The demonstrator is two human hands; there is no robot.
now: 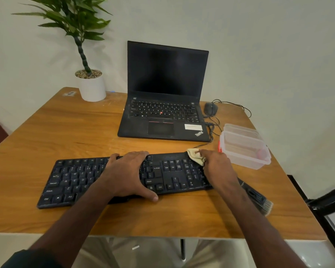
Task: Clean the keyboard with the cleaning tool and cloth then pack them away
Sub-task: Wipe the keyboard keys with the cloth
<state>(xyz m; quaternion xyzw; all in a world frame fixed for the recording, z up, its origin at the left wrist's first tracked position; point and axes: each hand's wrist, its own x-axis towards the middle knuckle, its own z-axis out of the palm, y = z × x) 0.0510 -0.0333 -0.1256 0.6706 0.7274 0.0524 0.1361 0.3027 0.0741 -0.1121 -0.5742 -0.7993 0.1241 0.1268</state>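
Note:
A black keyboard (70, 180) lies across the near part of the wooden table (66, 128). My left hand (128, 173) spans its middle, fingers over the far edge and thumb at the near edge, gripping it. My right hand (217, 165) holds a crumpled yellowish cloth (195, 156) against the keyboard's far right corner, over the number pad. The black cleaning tool (257, 198), with a brush at its near end, lies on the table just right of the keyboard, partly under my right forearm.
An open black laptop (166, 93) stands behind the keyboard. To its right are a wired mouse (210, 108) and a clear plastic container (244, 147) with its lid beside it. A potted plant (91, 84) sits at the back left.

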